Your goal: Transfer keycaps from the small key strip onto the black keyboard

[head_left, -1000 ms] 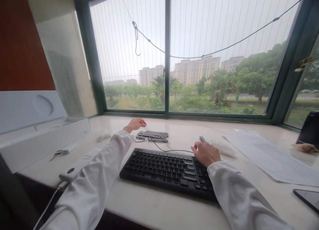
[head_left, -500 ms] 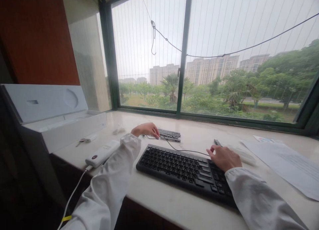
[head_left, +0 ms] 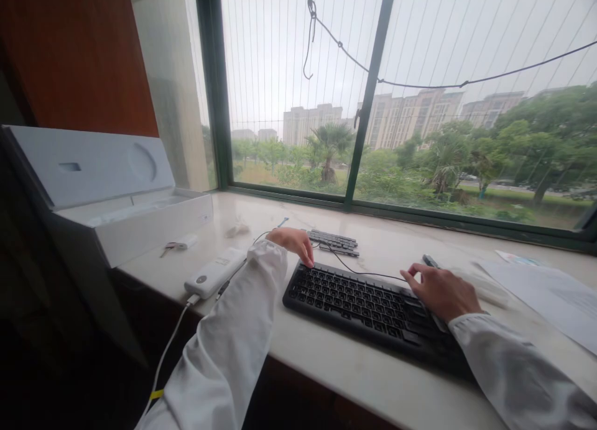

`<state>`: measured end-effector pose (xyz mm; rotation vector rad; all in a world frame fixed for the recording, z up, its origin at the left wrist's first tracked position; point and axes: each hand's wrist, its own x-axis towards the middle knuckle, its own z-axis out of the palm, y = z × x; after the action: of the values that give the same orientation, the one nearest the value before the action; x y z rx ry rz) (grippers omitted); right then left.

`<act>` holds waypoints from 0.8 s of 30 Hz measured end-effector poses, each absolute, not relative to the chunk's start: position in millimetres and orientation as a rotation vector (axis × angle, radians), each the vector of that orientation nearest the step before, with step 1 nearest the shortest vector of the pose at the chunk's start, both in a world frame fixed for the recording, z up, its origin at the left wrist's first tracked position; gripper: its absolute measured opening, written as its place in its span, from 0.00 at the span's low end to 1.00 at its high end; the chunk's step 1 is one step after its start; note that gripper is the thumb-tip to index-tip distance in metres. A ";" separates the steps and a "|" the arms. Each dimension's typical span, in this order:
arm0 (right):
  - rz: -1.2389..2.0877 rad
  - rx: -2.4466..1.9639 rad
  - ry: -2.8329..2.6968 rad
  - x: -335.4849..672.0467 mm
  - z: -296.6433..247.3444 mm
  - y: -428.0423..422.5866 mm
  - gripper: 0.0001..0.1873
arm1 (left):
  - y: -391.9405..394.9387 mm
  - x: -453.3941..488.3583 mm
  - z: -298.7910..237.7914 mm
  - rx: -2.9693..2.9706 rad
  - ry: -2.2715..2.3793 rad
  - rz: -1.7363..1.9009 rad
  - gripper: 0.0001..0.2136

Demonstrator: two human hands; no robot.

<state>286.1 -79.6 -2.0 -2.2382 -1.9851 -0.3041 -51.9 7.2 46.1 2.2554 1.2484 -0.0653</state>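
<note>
A black keyboard point(head_left: 364, 299) lies on the pale stone sill point(head_left: 326, 374) in front of me. My left hand point(head_left: 293, 242) hovers at the keyboard's far left corner with its fingers curled downward; I cannot see anything held in it. My right hand point(head_left: 441, 290) rests on the keyboard's right end, fingers bent over the keys, next to a dark pen point(head_left: 430, 261). Behind the keyboard lies a small dark keypad-like strip of keys point(head_left: 334, 241), and a thin black cable point(head_left: 354, 269) runs from there across to the right.
An open white box point(head_left: 125, 222) stands at the left. Near it lie a white power bank point(head_left: 215, 272) with a white cable hanging off the edge, and a small white tag with keys point(head_left: 183, 242). Paper sheets point(head_left: 545, 293) lie at the right. A large window rises behind.
My left hand has drawn back from the small strip of keys to the keyboard's left corner. The view has turned to the left, shifting everything rightward. My right hand stays on the keyboard's right end.
</note>
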 end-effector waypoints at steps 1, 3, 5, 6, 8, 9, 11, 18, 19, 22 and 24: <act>-0.331 -2.221 -2.001 277.8 0.2 -82.3 0.21 | 7.3 -51.6 45.3 2.256 1.247 -0.064 0.16; -0.377 -2.160 -2.053 258.3 4.9 -87.9 0.21 | 7.2 -51.0 44.6 2.259 1.249 -0.064 0.16; -0.423 -2.034 -2.137 235.1 9.3 -92.0 0.21 | 6.6 -50.6 44.5 2.264 1.265 -0.076 0.16; -0.424 -1.972 -2.184 222.6 11.1 -93.0 0.21 | 6.2 -50.4 44.6 2.267 1.270 -0.088 0.16; -0.402 -1.846 -2.265 196.7 13.5 -92.3 0.22 | 5.9 -50.0 44.3 2.271 1.277 -0.116 0.18; -0.406 -1.808 -2.286 184.2 13.7 -90.6 0.21 | 6.1 -49.7 43.9 2.274 1.278 -0.128 0.18; -0.418 -1.756 -2.306 161.7 12.2 -85.7 0.21 | 7.2 -49.1 42.2 2.283 1.288 -0.137 0.19; -0.368 -1.630 -2.402 130.2 -6.1 -78.6 0.20 | 15.4 -48.7 34.0 2.279 1.355 -0.129 0.22; -0.367 -1.620 -2.416 130.3 -8.1 -80.0 0.20 | 16.4 -48.7 33.3 2.279 1.354 -0.135 0.22; -0.351 -1.606 -2.423 131.4 -10.7 -84.1 0.20 | 18.5 -48.2 32.4 2.282 1.353 -0.156 0.21; -0.338 -1.612 -2.424 131.7 -10.6 -85.6 0.20 | 18.8 -48.0 32.5 2.282 1.360 -0.168 0.22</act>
<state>131.7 -85.6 -10.6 -1.6121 -2.4241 -0.3378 -48.0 18.8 32.5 2.2819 1.3602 -0.1684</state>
